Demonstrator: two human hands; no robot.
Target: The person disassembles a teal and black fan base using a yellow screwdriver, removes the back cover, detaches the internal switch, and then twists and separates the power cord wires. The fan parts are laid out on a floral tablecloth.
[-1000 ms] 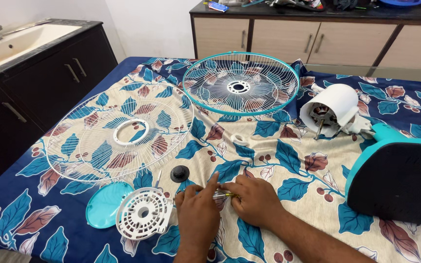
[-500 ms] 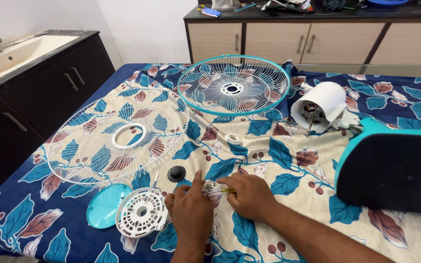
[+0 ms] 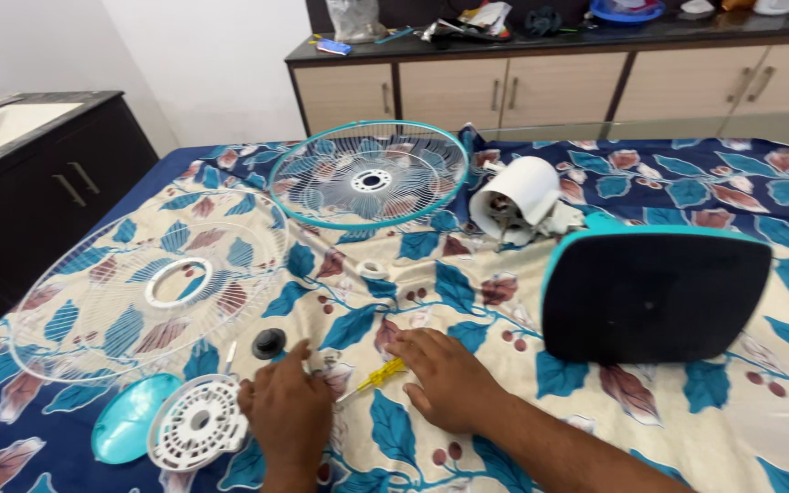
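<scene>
My left hand (image 3: 289, 411) rests on the floral sheet with its fingers curled. A small whitish part (image 3: 314, 361) is pinched at its fingertips. A screwdriver with a yellow handle (image 3: 378, 373) lies on the sheet between my hands, its shaft pointing toward the left hand. My right hand (image 3: 445, 379) lies flat, fingers spread, its thumb side touching the yellow handle. Beside the left hand are a black knob (image 3: 268, 342), a white perforated round plate (image 3: 198, 425) and a teal cap (image 3: 125, 429).
A white fan grille (image 3: 75, 319) lies at the left and a teal-rimmed grille (image 3: 367, 178) farther back. A white motor housing (image 3: 518, 201) and a black fan base with a teal edge (image 3: 655, 292) sit at the right. Dark cabinets stand at the left, beige ones behind.
My hands have drawn apart. The right hand has let go of the screwdriver, which now lies on the sheet. The view has tilted up and shifted.
</scene>
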